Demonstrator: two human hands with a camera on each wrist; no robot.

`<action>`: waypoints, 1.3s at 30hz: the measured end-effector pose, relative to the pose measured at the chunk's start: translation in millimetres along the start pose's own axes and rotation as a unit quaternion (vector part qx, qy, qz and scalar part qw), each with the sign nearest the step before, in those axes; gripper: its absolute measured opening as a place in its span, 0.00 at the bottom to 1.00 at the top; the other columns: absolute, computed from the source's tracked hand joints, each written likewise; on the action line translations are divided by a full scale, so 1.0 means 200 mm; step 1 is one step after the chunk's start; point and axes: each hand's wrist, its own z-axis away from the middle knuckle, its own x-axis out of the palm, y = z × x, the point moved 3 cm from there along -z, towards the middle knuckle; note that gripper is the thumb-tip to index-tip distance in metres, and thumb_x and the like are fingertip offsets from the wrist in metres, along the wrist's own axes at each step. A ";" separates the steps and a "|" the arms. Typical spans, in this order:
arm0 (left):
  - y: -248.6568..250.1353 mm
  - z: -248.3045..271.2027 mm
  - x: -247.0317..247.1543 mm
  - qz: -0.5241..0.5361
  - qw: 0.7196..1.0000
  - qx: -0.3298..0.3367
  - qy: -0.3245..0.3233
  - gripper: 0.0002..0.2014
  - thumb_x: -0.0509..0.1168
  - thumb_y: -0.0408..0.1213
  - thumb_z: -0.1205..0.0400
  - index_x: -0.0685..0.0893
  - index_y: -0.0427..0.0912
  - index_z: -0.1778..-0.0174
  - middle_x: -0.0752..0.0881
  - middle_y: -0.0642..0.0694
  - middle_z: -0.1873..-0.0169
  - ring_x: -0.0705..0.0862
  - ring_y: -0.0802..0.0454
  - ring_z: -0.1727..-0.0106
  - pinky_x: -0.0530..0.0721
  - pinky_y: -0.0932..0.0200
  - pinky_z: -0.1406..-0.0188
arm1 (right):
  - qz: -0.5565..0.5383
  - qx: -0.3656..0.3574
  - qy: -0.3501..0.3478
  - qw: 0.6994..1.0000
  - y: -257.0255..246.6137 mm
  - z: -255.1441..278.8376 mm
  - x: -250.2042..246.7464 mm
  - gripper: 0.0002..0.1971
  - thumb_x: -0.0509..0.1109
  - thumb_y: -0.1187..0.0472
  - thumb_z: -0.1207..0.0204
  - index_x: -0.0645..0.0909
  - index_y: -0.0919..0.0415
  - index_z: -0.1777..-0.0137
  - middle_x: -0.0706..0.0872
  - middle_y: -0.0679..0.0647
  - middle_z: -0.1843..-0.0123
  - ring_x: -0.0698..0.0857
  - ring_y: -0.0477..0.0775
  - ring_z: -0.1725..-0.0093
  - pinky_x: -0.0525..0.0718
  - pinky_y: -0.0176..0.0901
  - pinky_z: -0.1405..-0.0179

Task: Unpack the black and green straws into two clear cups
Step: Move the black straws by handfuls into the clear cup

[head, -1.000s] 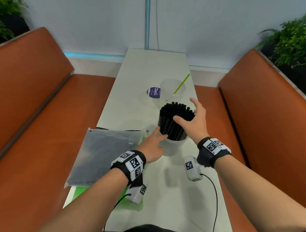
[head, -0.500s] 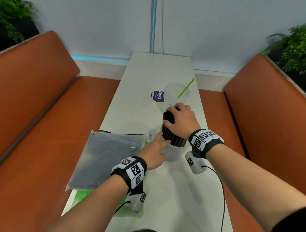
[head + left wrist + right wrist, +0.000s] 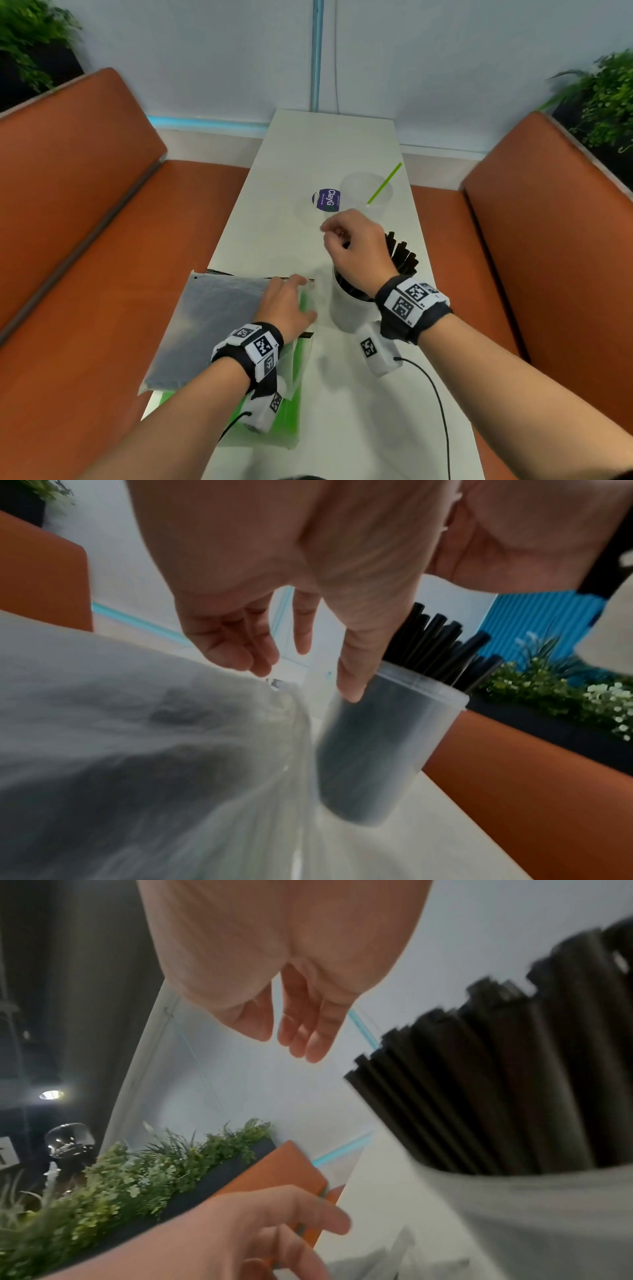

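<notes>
A clear cup point(image 3: 349, 311) near the table's middle is packed with black straws point(image 3: 404, 257) that stand upright. My right hand point(image 3: 334, 233) hovers just above the straw tops with loosely curled fingers and holds nothing; in the right wrist view its fingers point(image 3: 308, 1039) hang free beside the black straws point(image 3: 496, 1083). My left hand point(image 3: 301, 298) rests flat on the grey bag of black straws point(image 3: 212, 318), left of the cup. A second clear cup point(image 3: 366, 192) farther back holds one green straw point(image 3: 383, 183). A bag of green straws point(image 3: 291, 411) lies under the grey bag.
A round lid with a purple label point(image 3: 327, 199) lies left of the far cup. The narrow white table point(image 3: 325, 144) runs between two orange benches point(image 3: 85, 212). Plants stand behind both benches. A black cable point(image 3: 438, 404) trails from my right wrist.
My right hand has let go of the black straw tops and lifted up and left. My left hand has left the cup's side and moved left onto the bags.
</notes>
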 end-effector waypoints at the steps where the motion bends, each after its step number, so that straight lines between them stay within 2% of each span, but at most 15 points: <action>1: -0.03 0.01 0.01 -0.014 1.000 -0.013 -0.010 0.33 0.75 0.43 0.26 0.71 0.55 0.25 0.73 0.45 0.33 0.76 0.43 0.31 0.78 0.50 0.32 | -0.018 0.013 -0.017 1.000 -0.02 0.02 0.04 0.07 0.68 0.67 0.27 0.86 0.56 0.55 0.86 0.47 0.59 0.81 0.43 0.62 0.78 0.27 0.58; 5: -0.11 0.04 0.02 0.000 0.999 -0.027 -0.018 0.29 0.66 0.33 0.22 0.71 0.51 0.23 0.84 0.43 0.36 0.82 0.42 0.35 0.83 0.48 0.36 | -0.078 0.088 -0.104 0.988 -0.03 0.14 0.17 0.12 0.64 0.71 0.30 0.86 0.55 0.64 0.87 0.49 0.68 0.86 0.50 0.66 0.87 0.43 0.61; 8: -0.13 0.06 -0.03 0.071 0.997 -0.035 0.008 0.25 0.64 0.31 0.21 0.76 0.49 0.27 0.87 0.44 0.46 0.86 0.46 0.46 0.86 0.52 0.43 | -0.026 0.122 -0.213 0.969 0.02 0.24 0.29 0.13 0.62 0.70 0.31 0.85 0.58 0.67 0.87 0.49 0.70 0.86 0.52 0.66 0.87 0.47 0.59; 11: -0.11 0.06 -0.10 0.122 0.992 -0.022 0.025 0.23 0.65 0.30 0.23 0.78 0.50 0.31 0.87 0.44 0.53 0.86 0.49 0.56 0.84 0.58 0.52 | 0.040 0.132 -0.295 0.945 0.09 0.35 0.39 0.12 0.61 0.72 0.29 0.87 0.61 0.60 0.87 0.50 0.65 0.84 0.52 0.62 0.80 0.39 0.58; 14: -0.09 0.07 -0.15 0.160 0.986 -0.016 0.034 0.24 0.65 0.29 0.23 0.77 0.52 0.32 0.86 0.47 0.58 0.85 0.53 0.58 0.80 0.62 0.58 | 0.056 0.105 -0.325 0.938 0.10 0.45 0.47 0.08 0.63 0.69 0.28 0.84 0.61 0.55 0.87 0.57 0.62 0.83 0.55 0.64 0.78 0.41 0.64; 16: -0.07 0.08 -0.17 0.180 0.983 -0.007 0.035 0.24 0.64 0.29 0.22 0.77 0.52 0.31 0.86 0.47 0.59 0.85 0.53 0.58 0.80 0.64 0.59 | 0.037 0.074 -0.327 0.941 0.07 0.47 0.50 0.06 0.66 0.67 0.28 0.80 0.56 0.54 0.82 0.50 0.61 0.80 0.46 0.66 0.77 0.38 0.67; 20: -0.07 0.10 -0.20 0.201 0.979 0.004 0.034 0.23 0.65 0.28 0.22 0.77 0.52 0.32 0.87 0.45 0.62 0.86 0.51 0.59 0.83 0.61 0.55 | 0.027 -0.006 -0.344 0.938 0.01 0.46 0.58 0.20 0.71 0.69 0.29 0.78 0.64 0.36 0.80 0.53 0.44 0.78 0.43 0.51 0.80 0.27 0.53; 22: -0.07 0.10 -0.20 0.205 0.978 0.011 0.033 0.24 0.65 0.28 0.22 0.77 0.53 0.32 0.85 0.45 0.65 0.85 0.51 0.63 0.84 0.61 0.58 | 0.056 0.032 -0.371 0.926 0.02 0.46 0.60 0.29 0.66 0.74 0.29 0.70 0.66 0.26 0.79 0.57 0.39 0.80 0.47 0.49 0.83 0.33 0.50; 24: -0.08 0.11 -0.20 0.201 0.979 0.018 0.032 0.23 0.65 0.28 0.21 0.77 0.53 0.31 0.84 0.47 0.67 0.84 0.53 0.65 0.85 0.59 0.56 | 0.117 0.080 -0.407 0.902 0.01 0.46 0.60 0.27 0.62 0.74 0.26 0.67 0.68 0.25 0.80 0.63 0.38 0.83 0.56 0.49 0.86 0.44 0.49; 25: -0.09 0.11 -0.20 0.200 0.979 0.020 0.031 0.23 0.65 0.28 0.21 0.77 0.53 0.31 0.83 0.48 0.68 0.84 0.54 0.66 0.86 0.59 0.55 | 0.123 0.090 -0.409 0.900 0.01 0.46 0.61 0.26 0.62 0.74 0.25 0.67 0.69 0.26 0.82 0.63 0.43 0.83 0.55 0.52 0.86 0.40 0.51; 27: -0.09 0.11 -0.20 0.199 0.979 0.025 0.029 0.24 0.65 0.28 0.21 0.77 0.53 0.31 0.82 0.51 0.71 0.82 0.59 0.69 0.85 0.63 0.56 | 0.100 0.120 -0.391 0.907 0.00 0.46 0.61 0.26 0.62 0.75 0.24 0.67 0.70 0.25 0.79 0.51 0.60 0.77 0.43 0.66 0.78 0.19 0.68; 29: -0.09 0.12 -0.20 0.198 0.979 0.028 0.026 0.24 0.65 0.28 0.22 0.77 0.53 0.31 0.82 0.53 0.72 0.82 0.61 0.70 0.84 0.66 0.56 | 0.087 0.128 -0.383 0.910 -0.02 0.46 0.61 0.22 0.62 0.73 0.21 0.68 0.71 0.27 0.73 0.42 0.63 0.71 0.37 0.68 0.70 0.14 0.70; 31: -0.09 0.12 -0.20 0.197 0.980 0.030 0.022 0.24 0.65 0.29 0.21 0.77 0.53 0.30 0.83 0.52 0.71 0.83 0.59 0.68 0.84 0.65 0.56 | 0.102 0.133 -0.406 0.898 -0.03 0.44 0.63 0.19 0.61 0.69 0.18 0.70 0.70 0.27 0.81 0.50 0.50 0.79 0.47 0.55 0.71 0.20 0.57; 33: -0.10 0.12 -0.20 0.199 0.979 0.031 0.021 0.23 0.65 0.29 0.21 0.77 0.53 0.30 0.84 0.51 0.70 0.84 0.58 0.68 0.84 0.67 0.59 | 0.130 0.157 -0.435 0.877 -0.02 0.43 0.64 0.18 0.61 0.68 0.17 0.71 0.69 0.27 0.81 0.62 0.34 0.80 0.57 0.35 0.73 0.34 0.40; 39: -0.10 0.12 -0.22 0.208 0.977 0.043 0.022 0.24 0.65 0.29 0.21 0.77 0.52 0.30 0.85 0.49 0.69 0.81 0.66 0.73 0.77 0.79 0.70 | 0.201 0.102 -0.456 0.861 -0.01 0.41 0.69 0.18 0.55 0.69 0.13 0.67 0.75 0.25 0.74 0.68 0.25 0.71 0.58 0.24 0.63 0.34 0.36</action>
